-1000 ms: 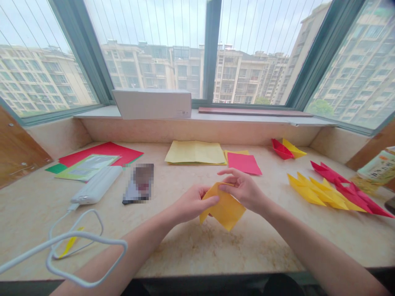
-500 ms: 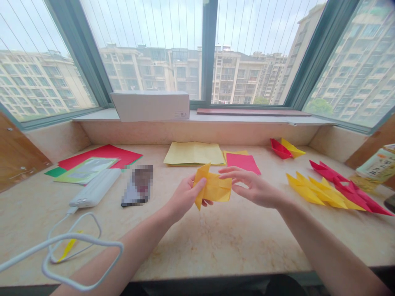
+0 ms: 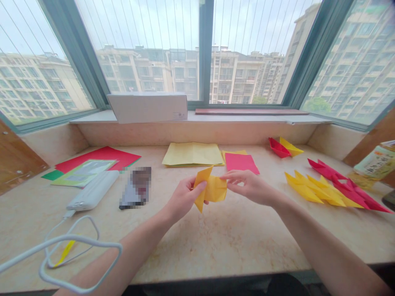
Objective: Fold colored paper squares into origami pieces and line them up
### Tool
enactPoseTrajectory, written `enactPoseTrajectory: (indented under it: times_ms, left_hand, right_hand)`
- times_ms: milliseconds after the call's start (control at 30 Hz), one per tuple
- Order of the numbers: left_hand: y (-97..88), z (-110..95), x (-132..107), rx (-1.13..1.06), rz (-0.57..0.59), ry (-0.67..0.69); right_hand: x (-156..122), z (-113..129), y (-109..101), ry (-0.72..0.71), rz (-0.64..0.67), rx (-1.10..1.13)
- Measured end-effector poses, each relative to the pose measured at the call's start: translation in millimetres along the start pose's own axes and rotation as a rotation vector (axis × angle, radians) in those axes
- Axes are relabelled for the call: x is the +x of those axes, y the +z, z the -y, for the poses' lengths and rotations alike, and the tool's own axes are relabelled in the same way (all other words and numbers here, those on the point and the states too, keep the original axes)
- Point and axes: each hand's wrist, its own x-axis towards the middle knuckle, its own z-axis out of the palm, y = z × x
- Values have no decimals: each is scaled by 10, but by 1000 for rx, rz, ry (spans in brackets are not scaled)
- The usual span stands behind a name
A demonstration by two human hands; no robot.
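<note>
A folded orange-yellow paper [image 3: 211, 188] is held up above the stone counter [image 3: 234, 242] between both hands. My left hand [image 3: 182, 199] grips its left side, thumb on the front face and fingers behind. My right hand [image 3: 251, 187] pinches the paper's upper right edge with thumb and forefinger, the other fingers loosely curled. The paper is partly folded, with a point sticking up at the top left and another hanging down.
Yellow sheets [image 3: 193, 154] and a red sheet [image 3: 240, 162] lie behind the hands. Folded red and yellow paper shapes [image 3: 330, 187] cover the right side. A white power bank [image 3: 92, 191] with its cable [image 3: 74, 242], red and green sheets [image 3: 95, 162] and a white box [image 3: 148, 107] are at left.
The paper was lifted from low over the counter and turned upright. My right hand went from spread fingers beside it to a pinch on its right edge.
</note>
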Motion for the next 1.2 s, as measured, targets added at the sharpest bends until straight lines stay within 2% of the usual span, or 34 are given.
enactPoseTrajectory:
  times_ms: [133,267,400,567,733,900,1033,1200]
  left_hand:
    - [9,-6,-2,-21,-22,2]
    - [21,-10,-1,-45,-16,8]
    - [13,5,7,-6,-19,2]
    - [1,44,11,116,65,-34]
    - [34,95,-11,144,148,-28]
    - [87,112,-45,192,180,-16]
    - [88,95,-37,197,119,8]
    - [53,53,-8,111,26,32]
  right_hand:
    - [23,-56,78,32,-55,-24]
    - [48,-78,127,-29,-105,-39]
    - [66,-51,179,-53,-216,8]
    - [57,-37,281,-66,-263,72]
    - [34,-56,375,-92,-337,18]
    - [31,-34,441,-84,-384,-24]
    - [43,-40,455,-45,-361,65]
    - [59,-86,395,3,-199,291]
